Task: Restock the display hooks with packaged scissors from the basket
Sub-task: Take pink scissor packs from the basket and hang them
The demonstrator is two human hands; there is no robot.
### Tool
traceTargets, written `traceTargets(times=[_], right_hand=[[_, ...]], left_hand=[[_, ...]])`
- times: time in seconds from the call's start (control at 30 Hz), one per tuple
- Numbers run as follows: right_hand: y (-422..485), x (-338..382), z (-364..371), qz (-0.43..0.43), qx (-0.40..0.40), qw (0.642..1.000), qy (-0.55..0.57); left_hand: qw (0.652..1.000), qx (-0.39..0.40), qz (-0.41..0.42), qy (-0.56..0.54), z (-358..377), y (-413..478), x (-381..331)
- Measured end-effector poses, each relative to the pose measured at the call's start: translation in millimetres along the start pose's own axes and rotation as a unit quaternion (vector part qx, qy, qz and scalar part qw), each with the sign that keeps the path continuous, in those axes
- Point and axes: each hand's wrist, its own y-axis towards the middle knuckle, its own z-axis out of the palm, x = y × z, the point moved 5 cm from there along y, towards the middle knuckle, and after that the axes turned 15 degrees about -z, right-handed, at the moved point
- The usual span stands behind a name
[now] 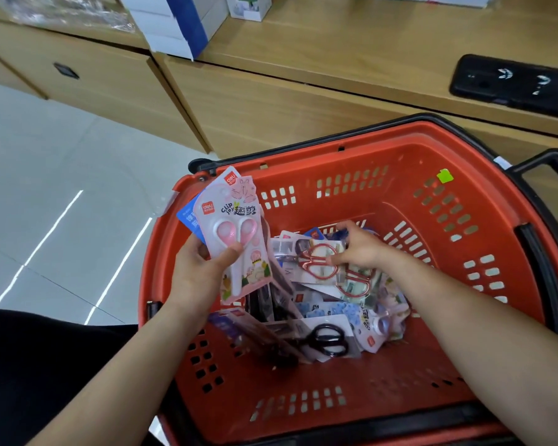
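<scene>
I see my left hand over the left edge of the red basket, gripping a fanned stack of packs with the thumb pressed across the front one. That front pack of pink scissors stands nearly upright. It carries a red "deli" tag, the words "CLiP joy" and large Chinese characters. A second pink card with the same red "deli" tag peeks out behind its top, and a blue pack shows behind its left edge; I cannot read the writing on that one.

My right hand is down in the basket's middle, fingers bent. Its thumb is on the edge of a pack of rose-gold scissors and its fingers curl over the far side, so it is holding that pack. It lies on top of a loose pile of packaged scissors, with a pack of black-handled scissors at the pile's near side.

A green sticker sits on the basket's far right wall. Beyond the basket, a black phone lies at the right edge of the wooden worktop, and white-and-blue boxes sit at its far left.
</scene>
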Motion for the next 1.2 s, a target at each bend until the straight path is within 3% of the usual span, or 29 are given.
traceTargets(times=[0.23,0.5,0.63,0.83,1.0,1.2], right_hand=[[-11.0,15.2,-10.2,0.007,0.065,0.998,-0.019],[-101.9,59.7,-67.9,-0.009,-0.055,0.994,0.097],[-161.9,74.4,-84.7,-0.019,-0.172,0.961,0.216],[-206.3,84.3,-73.5,-0.071,-0.287,0.874,0.385],[-192.8,93.1,-63.0,-0.098,-0.323,0.830,0.445],[-179.0,93.3,-64.5,-0.114,-0.317,0.827,0.451]], left_hand=[[1.000,-0.003,0.005,-0.015,-0.5,-2.0,-7.1],[0.996,0.056,-0.002,-0.076,12.6,-12.6,-30.5],[0.991,0.098,0.006,-0.090,22.7,-22.2,-37.7],[0.986,0.141,-0.001,-0.090,43.6,-34.2,-39.1],[0.977,0.174,-0.006,-0.123,58.8,-39.2,-37.4],[0.979,0.153,-0.006,-0.139,58.5,-30.7,-40.1]])
